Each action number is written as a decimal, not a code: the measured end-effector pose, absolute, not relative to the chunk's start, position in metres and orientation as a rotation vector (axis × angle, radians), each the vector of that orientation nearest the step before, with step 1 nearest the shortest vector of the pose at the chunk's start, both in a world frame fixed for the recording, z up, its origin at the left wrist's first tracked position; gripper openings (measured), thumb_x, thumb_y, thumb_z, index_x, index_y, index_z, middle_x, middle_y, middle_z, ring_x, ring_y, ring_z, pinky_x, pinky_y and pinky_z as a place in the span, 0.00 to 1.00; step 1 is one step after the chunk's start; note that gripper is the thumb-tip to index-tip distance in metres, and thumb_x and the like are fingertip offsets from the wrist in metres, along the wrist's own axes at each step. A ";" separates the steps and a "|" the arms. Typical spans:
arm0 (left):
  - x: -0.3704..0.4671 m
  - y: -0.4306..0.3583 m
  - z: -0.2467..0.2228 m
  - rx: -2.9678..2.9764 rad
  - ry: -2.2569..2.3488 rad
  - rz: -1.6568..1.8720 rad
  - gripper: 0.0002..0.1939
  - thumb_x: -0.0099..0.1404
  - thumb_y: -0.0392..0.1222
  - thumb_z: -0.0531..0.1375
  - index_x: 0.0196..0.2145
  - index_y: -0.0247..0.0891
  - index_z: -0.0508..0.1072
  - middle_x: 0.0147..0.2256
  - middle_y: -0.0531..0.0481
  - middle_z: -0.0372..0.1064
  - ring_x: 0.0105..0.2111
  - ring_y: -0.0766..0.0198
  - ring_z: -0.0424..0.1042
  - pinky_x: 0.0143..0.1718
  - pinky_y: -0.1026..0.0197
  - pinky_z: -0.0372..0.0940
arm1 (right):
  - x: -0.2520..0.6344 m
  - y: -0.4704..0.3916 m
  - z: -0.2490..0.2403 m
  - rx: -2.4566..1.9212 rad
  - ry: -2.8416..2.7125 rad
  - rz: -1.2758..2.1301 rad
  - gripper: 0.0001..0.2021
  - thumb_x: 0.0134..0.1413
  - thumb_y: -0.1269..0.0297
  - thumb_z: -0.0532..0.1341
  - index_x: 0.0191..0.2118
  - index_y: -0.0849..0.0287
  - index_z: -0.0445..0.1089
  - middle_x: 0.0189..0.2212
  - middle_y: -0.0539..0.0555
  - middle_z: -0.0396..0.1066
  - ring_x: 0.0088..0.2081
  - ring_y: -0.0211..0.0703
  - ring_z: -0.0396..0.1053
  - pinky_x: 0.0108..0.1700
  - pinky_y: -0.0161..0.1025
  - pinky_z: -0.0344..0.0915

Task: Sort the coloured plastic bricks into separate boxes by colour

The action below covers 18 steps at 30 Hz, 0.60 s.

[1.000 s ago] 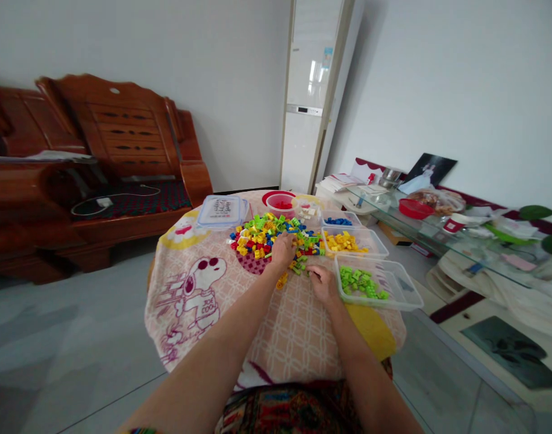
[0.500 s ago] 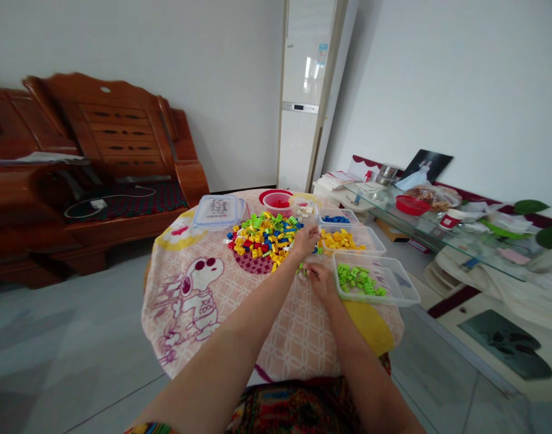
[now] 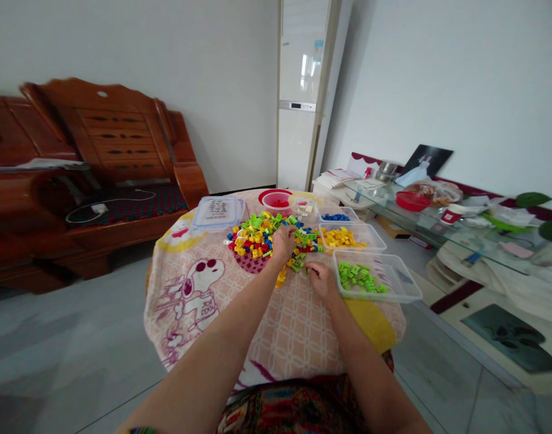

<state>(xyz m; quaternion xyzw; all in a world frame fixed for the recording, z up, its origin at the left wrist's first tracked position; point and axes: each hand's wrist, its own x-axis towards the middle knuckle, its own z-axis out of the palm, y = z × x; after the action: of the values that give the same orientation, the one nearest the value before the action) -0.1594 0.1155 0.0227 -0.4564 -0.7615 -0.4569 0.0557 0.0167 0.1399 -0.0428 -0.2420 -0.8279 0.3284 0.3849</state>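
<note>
A mixed pile of small toy bricks [image 3: 254, 232] in yellow, green, blue and red lies in the middle of the round table. My left hand [image 3: 283, 242] is over the right part of this pile, fingers bent and closed together; what is in them cannot be made out. Low at the pile's right edge, my right hand [image 3: 322, 279] rests close to some loose green bricks [image 3: 298, 261]. Its fingers are curled to a pinch, with their contents hidden. Beside it stands a clear plastic box [image 3: 400, 277] of green bricks. Behind that are boxes of yellow bricks [image 3: 341, 237] and blue bricks [image 3: 335, 217].
A pink bowl [image 3: 276, 199] with red bricks stands at the table's back, near some white bricks [image 3: 305, 210]. A lidded plastic box [image 3: 217, 212] is at the back left. The patterned cloth [image 3: 298, 337] covers the table. A glass shelf [image 3: 475, 241] with household items runs along the right.
My left hand has moved left, from beside the yellow box to over the brick pile. The right hand has stayed nearly in place. More green bricks show between the hands.
</note>
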 end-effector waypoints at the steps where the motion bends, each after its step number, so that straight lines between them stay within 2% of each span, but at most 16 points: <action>1: -0.159 0.115 0.021 -1.403 -2.327 -1.335 0.13 0.63 0.32 0.56 0.41 0.37 0.79 0.41 0.43 0.76 0.42 0.58 0.74 0.47 0.59 0.66 | 0.017 0.140 -0.043 -0.616 -2.111 0.831 0.14 0.52 0.70 0.55 0.37 0.54 0.78 0.38 0.54 0.79 0.42 0.46 0.74 0.49 0.43 0.69; 6: -0.154 0.115 0.014 -1.583 -2.379 -1.083 0.08 0.60 0.36 0.61 0.38 0.39 0.78 0.39 0.44 0.74 0.42 0.58 0.72 0.44 0.61 0.65 | 0.018 0.143 -0.043 -0.600 -2.138 0.823 0.14 0.52 0.69 0.55 0.37 0.54 0.78 0.38 0.54 0.79 0.42 0.46 0.74 0.49 0.43 0.69; 12: -0.151 0.115 0.013 -1.585 -2.395 -1.054 0.07 0.62 0.35 0.58 0.34 0.39 0.77 0.38 0.45 0.73 0.40 0.59 0.71 0.43 0.60 0.64 | 0.018 0.143 -0.043 -0.596 -2.139 0.820 0.14 0.52 0.68 0.54 0.37 0.54 0.78 0.38 0.54 0.79 0.42 0.45 0.74 0.49 0.43 0.68; 18: -0.153 0.115 0.013 -1.654 -2.375 -0.968 0.07 0.61 0.35 0.60 0.37 0.38 0.76 0.40 0.43 0.72 0.43 0.57 0.70 0.43 0.60 0.64 | 0.019 0.143 -0.043 -0.585 -2.147 0.814 0.13 0.53 0.68 0.55 0.37 0.55 0.78 0.38 0.55 0.78 0.42 0.46 0.74 0.48 0.43 0.68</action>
<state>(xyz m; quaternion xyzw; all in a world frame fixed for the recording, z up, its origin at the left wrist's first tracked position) -0.1529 0.1155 0.0133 -0.5416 -0.7774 -0.3168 0.0449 0.0187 0.1432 -0.0430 -0.2289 -0.8393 0.3184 0.3766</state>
